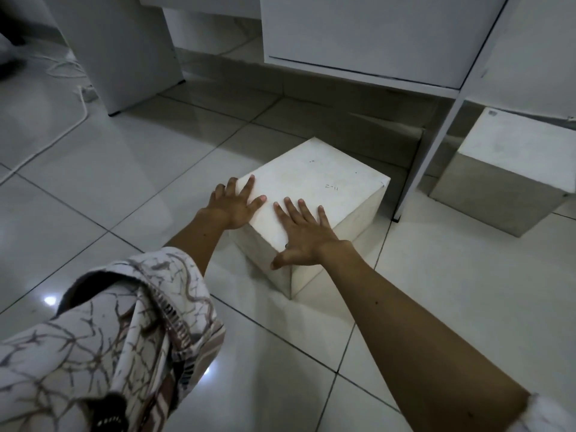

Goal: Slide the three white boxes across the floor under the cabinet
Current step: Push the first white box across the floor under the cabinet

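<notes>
Where the near white box (314, 194) sits on the tiled floor (436, 291), just short of the cabinet (358, 35): left hand (235, 207) flat on its top left edge, right hand (304, 235) flat on its near corner, thumb down the side. Fingers straight and spread, gripping nothing. Two white boxes in view; second box (511, 157) right of the cabinet leg (436, 135).

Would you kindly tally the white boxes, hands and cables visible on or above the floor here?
White boxes: 2, the box under both hands and the box right of the cabinet leg
Hands: 2, left hand and right hand
White cables: 1, the cable
Total: 5
</notes>
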